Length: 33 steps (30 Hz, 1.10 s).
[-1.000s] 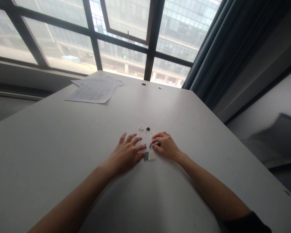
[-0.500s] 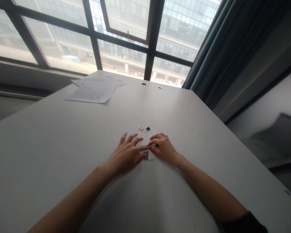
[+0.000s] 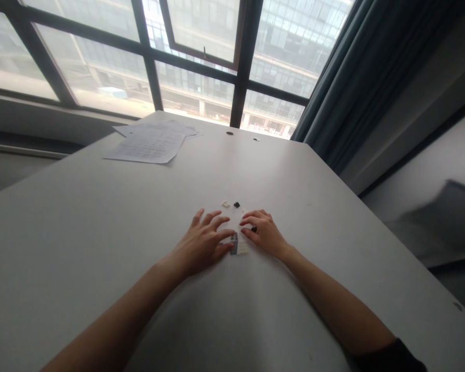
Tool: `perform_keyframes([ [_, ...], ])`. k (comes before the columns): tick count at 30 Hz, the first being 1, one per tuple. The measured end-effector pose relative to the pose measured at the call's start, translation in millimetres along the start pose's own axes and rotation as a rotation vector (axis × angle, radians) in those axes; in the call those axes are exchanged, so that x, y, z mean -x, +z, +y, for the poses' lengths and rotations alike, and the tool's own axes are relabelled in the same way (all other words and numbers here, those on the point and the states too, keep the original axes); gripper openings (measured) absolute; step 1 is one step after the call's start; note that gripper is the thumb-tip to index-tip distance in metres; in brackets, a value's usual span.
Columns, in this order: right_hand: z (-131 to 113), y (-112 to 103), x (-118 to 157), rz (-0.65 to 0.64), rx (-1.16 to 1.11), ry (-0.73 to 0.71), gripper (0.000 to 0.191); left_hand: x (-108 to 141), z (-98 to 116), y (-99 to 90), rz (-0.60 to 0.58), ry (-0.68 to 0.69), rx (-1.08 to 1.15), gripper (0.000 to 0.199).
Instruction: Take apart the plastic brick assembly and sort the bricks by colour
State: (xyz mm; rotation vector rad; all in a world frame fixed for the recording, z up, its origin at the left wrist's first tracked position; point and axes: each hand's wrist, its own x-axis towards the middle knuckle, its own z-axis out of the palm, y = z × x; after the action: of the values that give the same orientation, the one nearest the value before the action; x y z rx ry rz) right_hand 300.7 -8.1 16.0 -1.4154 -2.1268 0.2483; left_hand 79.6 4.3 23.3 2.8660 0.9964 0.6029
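A small block piece, blue-grey on its left part [image 3: 234, 247] and cream on its right part [image 3: 242, 247], lies on the white table [image 3: 232, 320]. My left hand [image 3: 205, 240] has its thumb and index finger on the piece's left side, gripping it, with the other fingers spread. My right hand [image 3: 262, 233] is just right of and above the piece, apart from it, its fingers curved and separated. A small black part [image 3: 254, 228] lies by my right thumb and index finger. Beyond the hands are a cream piece [image 3: 225, 204] and a black piece [image 3: 236, 204].
Printed papers [image 3: 147, 144] lie at the table's far left. Two cable holes, one dark [image 3: 230, 134] and one partly white [image 3: 256, 139], sit near the far edge. Behind are windows and a blue curtain [image 3: 333, 93] at the right.
My right hand has drawn slightly right, off the block piece, which now shows more of its upper end. My left hand stays at the piece almost unmoved.
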Motion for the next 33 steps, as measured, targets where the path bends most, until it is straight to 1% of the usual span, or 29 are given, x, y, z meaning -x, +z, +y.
perform_keyframes([
  [4,15.3,-14.4,2.2,0.082,0.013,0.085,0.014,-2.2,-0.5,-5.1,0.080,-0.023,0.011,0.027],
  [7,26.3,-21.1,9.0,0.071,0.037,0.100,0.019,-3.0,-1.1,-7.1,0.118,-0.051,0.009,0.024],
  [9,28.7,-22.1,14.8,0.055,0.043,0.076,0.021,-2.7,-2.4,-6.4,0.103,-0.059,0.001,0.023],
  [13,19.2,-16.6,23.0,0.012,0.061,-0.037,0.023,-0.8,-5.2,-2.4,0.042,-0.037,-0.009,0.023],
  [17,4.8,-6.7,22.1,-0.051,0.090,-0.110,0.021,0.7,-4.9,0.5,0.029,-0.037,-0.007,0.022],
  [20,-0.3,-1.8,19.6,-0.080,0.098,-0.127,0.020,1.0,-3.2,2.2,0.017,-0.039,-0.009,0.022],
  [25,-3.8,0.3,17.4,-0.096,0.096,-0.141,0.020,0.8,-1.7,4.2,-0.005,-0.037,-0.022,0.022],
  [33,-5.1,0.2,15.8,-0.081,0.094,-0.139,0.017,1.2,-2.5,2.9,-0.007,-0.028,-0.015,0.022],
])
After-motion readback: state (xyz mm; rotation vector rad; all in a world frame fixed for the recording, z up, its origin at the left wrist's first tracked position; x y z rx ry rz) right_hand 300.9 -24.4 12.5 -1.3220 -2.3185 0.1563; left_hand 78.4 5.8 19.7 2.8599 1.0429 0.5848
